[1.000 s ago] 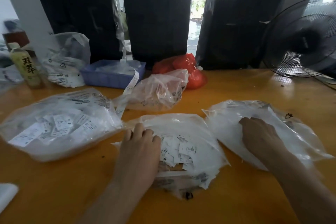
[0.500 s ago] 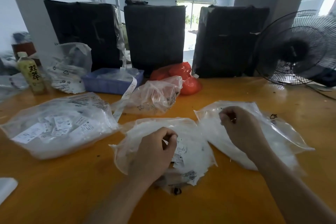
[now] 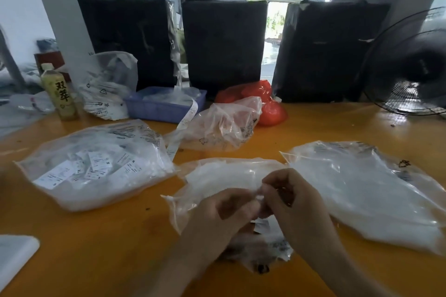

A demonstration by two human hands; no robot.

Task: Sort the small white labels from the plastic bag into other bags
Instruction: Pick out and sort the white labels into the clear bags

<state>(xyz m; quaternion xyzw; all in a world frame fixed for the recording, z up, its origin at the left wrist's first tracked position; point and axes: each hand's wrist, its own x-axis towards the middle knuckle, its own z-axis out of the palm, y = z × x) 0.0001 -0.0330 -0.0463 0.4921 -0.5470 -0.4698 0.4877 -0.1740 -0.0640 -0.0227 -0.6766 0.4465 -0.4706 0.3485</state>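
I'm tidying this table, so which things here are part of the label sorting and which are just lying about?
Sorting: middle bag, left bag, right bag, labels, left hand, right hand.

Lying about: bottle, blue tray, red bag, fan, black bags.

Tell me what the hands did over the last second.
The left hand, which lay flat on the middle bag, curled and lifted. The right hand left the right bag and swung in to meet it. Both now pinch something small and pale between their fingertips above the middle bag; it is too blurred to name. The left bag of labels, blue tray and bottle stayed put.
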